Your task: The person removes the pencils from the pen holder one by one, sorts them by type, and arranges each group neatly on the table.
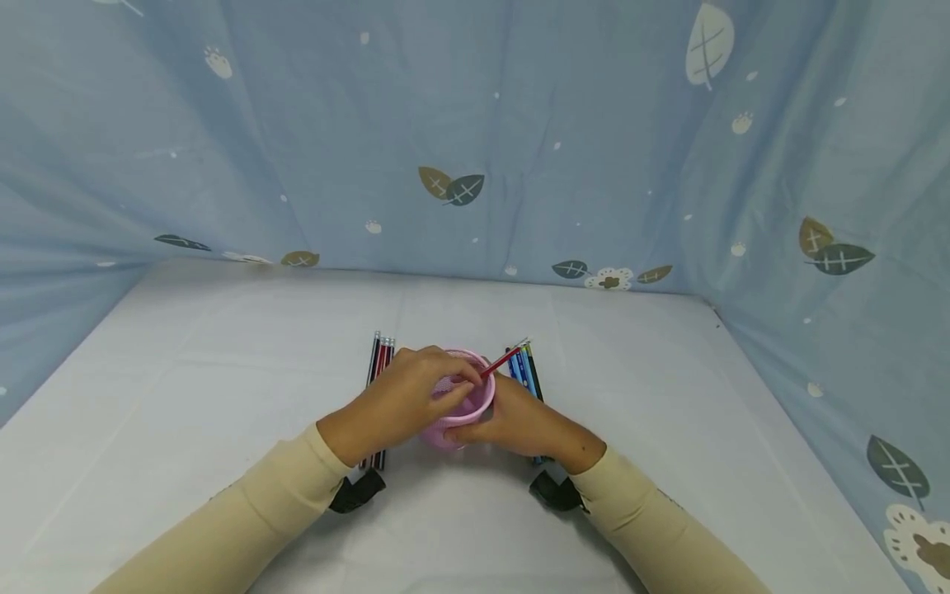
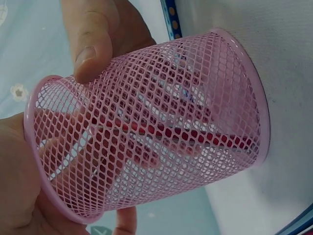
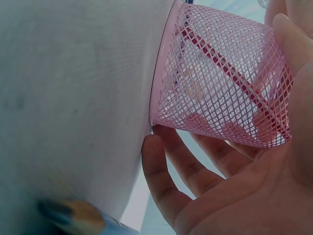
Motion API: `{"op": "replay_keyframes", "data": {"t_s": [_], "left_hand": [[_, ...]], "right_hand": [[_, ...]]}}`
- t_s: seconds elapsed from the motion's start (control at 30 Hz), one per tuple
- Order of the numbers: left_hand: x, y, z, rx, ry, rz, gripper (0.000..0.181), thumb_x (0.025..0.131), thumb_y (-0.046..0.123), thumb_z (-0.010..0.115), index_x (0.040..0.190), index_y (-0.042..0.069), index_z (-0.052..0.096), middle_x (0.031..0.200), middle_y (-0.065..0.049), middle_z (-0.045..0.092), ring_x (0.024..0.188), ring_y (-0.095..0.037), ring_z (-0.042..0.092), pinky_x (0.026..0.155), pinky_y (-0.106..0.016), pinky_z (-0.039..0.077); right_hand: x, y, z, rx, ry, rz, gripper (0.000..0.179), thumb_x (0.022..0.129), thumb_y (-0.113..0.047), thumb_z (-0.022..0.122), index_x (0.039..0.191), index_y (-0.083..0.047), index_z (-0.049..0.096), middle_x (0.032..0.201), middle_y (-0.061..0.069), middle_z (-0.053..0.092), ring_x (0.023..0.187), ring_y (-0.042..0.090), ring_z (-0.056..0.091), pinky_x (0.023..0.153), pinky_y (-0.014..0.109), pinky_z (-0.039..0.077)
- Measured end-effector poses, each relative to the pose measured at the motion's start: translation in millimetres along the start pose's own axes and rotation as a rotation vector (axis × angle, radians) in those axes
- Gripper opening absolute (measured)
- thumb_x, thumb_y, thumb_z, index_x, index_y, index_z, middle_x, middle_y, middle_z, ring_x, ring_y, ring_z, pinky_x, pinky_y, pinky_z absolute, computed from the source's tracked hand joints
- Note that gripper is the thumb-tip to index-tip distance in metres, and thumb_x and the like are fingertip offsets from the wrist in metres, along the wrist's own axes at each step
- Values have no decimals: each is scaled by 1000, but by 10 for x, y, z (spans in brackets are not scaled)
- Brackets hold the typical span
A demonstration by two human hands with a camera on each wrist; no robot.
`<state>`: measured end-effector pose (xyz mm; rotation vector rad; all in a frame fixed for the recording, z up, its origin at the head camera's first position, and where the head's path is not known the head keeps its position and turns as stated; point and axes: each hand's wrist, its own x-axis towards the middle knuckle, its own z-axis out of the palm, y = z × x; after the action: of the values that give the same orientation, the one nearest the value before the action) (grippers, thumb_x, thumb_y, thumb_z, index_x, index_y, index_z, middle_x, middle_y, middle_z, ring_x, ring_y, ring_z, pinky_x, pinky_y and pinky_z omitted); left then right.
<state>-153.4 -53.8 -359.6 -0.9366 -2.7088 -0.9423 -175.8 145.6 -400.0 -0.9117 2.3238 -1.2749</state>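
A pink mesh pencil cup [image 1: 438, 435] stands upright on the table, seen sideways in both wrist views. My right hand [image 1: 523, 417] grips it from the right, its thumb across the front and its fingers behind. Over the cup's mouth, my left hand [image 1: 408, 392] pinches a red pencil [image 1: 503, 361] near the rim with thumb and index finger. That pencil slants through the cup, its lower end at the base and its silver-capped end sticking out to the upper right. Through the mesh, the red pencil [image 3: 230, 71] shows as a diagonal line.
Dark and red pencils [image 1: 381, 355] lie in a row left of the cup, partly under the left forearm. Blue and dark pencils [image 1: 525, 367] lie to the right, partly behind the right hand. A blue patterned curtain [image 1: 475, 124] hangs behind the white table [image 1: 245, 355].
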Motion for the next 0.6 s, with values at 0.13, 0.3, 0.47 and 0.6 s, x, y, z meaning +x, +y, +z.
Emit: {"op": "replay_keyframes", "data": {"t_s": [0.13,0.3,0.47,0.6], "left_hand": [[-11,-1,11,8,-15,-3,13,97,21,66,106,18,74,110,5,73,113,-19,64,101,-55,43],[-8,-9,19,-1,2,3,11,96,22,66,103,20,75,105,7,73,108,-17,63,97,-52,45],[0,-24,29,-25,31,26,7,94,20,69,98,22,75,101,10,73,104,-13,63,93,-48,46],[9,-34,37,-84,57,36,7,91,16,72,98,19,74,100,9,74,100,-12,64,93,-42,51]], "right_hand": [[-7,10,7,-7,4,-13,78,84,-28,82,149,-20,40,142,-3,56,120,13,59,94,26,53],[-5,7,8,-24,7,3,79,84,-30,82,150,-19,39,143,-3,55,119,11,60,94,24,52],[-7,-3,7,-46,15,-7,81,84,-30,82,151,-17,38,144,-3,54,120,10,58,96,26,52],[-4,2,7,-2,7,-24,79,85,-26,81,151,-18,38,143,-3,54,120,12,59,97,26,52]]}}
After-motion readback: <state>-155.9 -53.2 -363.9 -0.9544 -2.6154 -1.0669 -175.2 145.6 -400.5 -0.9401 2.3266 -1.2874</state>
